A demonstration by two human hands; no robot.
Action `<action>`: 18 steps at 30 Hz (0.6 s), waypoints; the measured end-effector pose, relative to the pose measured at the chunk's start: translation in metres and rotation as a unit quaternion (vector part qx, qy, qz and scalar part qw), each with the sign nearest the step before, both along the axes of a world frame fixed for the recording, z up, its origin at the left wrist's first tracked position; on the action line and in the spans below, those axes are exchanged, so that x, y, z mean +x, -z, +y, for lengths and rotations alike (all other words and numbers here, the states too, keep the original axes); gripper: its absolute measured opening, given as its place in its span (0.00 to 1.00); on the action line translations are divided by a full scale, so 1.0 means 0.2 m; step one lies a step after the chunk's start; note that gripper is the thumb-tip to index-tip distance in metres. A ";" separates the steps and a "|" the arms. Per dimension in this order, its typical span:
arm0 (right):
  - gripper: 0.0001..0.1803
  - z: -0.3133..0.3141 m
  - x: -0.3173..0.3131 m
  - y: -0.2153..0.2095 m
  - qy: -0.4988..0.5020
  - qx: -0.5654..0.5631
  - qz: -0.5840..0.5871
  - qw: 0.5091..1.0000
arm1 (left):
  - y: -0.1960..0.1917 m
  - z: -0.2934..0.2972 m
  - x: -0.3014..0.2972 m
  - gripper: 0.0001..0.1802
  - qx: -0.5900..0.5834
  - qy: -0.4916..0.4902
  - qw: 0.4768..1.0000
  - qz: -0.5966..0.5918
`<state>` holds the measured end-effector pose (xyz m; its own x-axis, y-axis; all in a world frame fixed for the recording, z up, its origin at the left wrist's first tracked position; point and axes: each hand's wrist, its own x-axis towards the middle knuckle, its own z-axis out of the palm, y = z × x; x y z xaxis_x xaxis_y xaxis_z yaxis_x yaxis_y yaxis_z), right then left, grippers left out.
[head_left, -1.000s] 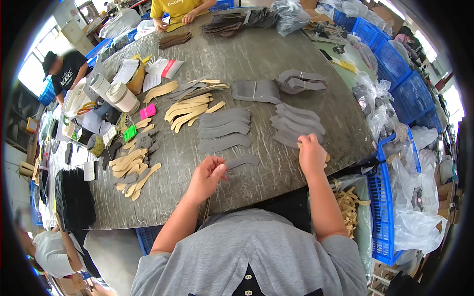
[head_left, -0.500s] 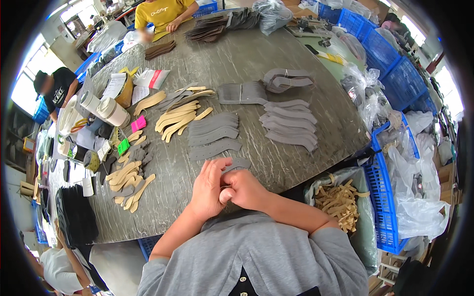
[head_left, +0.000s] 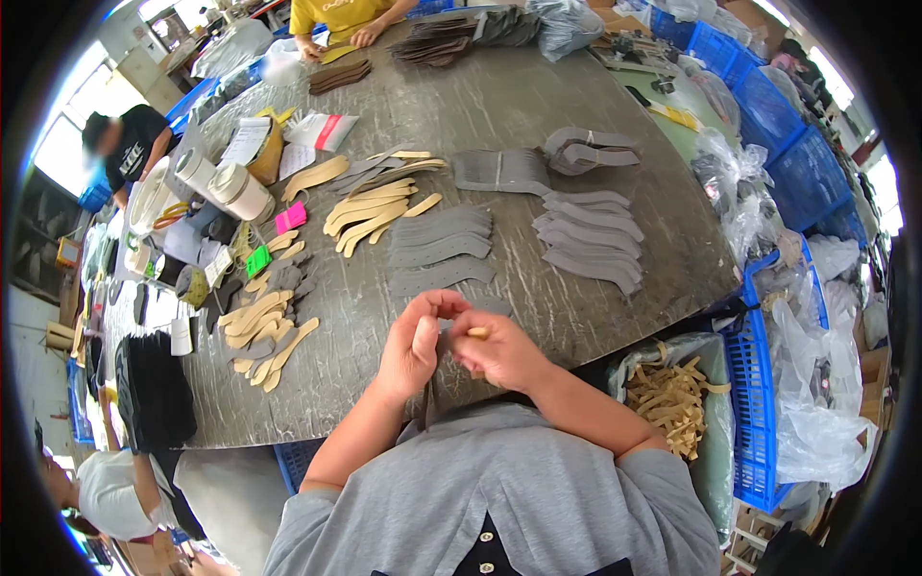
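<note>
Close in front of my body, my two hands almost meet above the table's near edge. The fingers of my left hand point(head_left: 413, 344) are curled inward, with a sliver of grey near the fingertips; what they hold is mostly hidden. Pinched in my right hand point(head_left: 504, 355) is a tan strip point(head_left: 478, 333), showing only a short end. A grey curved piece point(head_left: 496, 305) lies on the table just beyond my hands, partly covered. Past it are overlapping rows of grey curved pieces point(head_left: 440, 252) with small holes, and another grey stack point(head_left: 591, 235) to their right.
Tan curved pieces point(head_left: 370, 213) lie left of the grey rows, with a mixed tan-and-grey pile point(head_left: 259, 331) nearer. A lined bin of tan scraps point(head_left: 672, 403) and a blue crate point(head_left: 754, 403) stand right. White containers point(head_left: 240, 192) stand left. A person in yellow point(head_left: 351, 14) works across the table.
My hands have come slightly apart from their clasped position, and the tan strip now shows in my right hand. The whole view has shifted a little, moving the table's contents rightward and up.
</note>
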<state>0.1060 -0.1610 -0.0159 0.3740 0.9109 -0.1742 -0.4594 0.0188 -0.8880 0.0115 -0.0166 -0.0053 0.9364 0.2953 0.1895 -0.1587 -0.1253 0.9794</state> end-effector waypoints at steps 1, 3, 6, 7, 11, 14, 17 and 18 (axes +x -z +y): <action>0.02 0.00 0.00 0.01 0.013 0.018 0.042 0.999 | 0.00 0.02 0.00 0.26 0.014 -0.017 0.999 0.026; 0.02 -0.01 0.03 0.01 0.041 0.039 0.048 0.997 | -0.02 0.06 0.01 0.12 0.107 -0.056 0.991 0.058; 0.04 -0.03 0.06 0.05 0.020 0.029 0.028 0.999 | -0.18 0.03 0.00 0.15 0.286 0.005 0.957 -0.037; 0.04 -0.03 0.05 0.05 0.011 0.024 0.033 0.999 | -0.17 0.03 0.01 0.17 0.286 0.019 0.956 -0.064; 0.06 -0.01 0.11 -0.04 0.191 0.048 0.207 0.958 | -0.12 0.08 -0.03 0.09 0.307 -0.082 0.947 -0.048; 0.06 -0.16 0.38 0.03 0.315 0.141 0.283 0.895 | -0.04 0.15 -0.12 0.04 0.191 -0.173 0.963 0.083; 0.05 -0.33 0.56 0.02 0.412 0.151 0.223 0.870 | 0.02 0.25 -0.20 0.03 0.091 -0.188 0.961 0.184; 0.05 -0.34 0.56 0.04 0.407 0.109 0.168 0.891 | 0.03 0.27 -0.21 0.03 0.081 -0.184 0.958 0.206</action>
<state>0.2187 -0.2298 -0.0238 0.8862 0.3878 -0.2534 -0.4544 0.6217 -0.6380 -0.0313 0.0381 -0.0104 0.7791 0.6184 -0.1032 0.3218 -0.2532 0.9123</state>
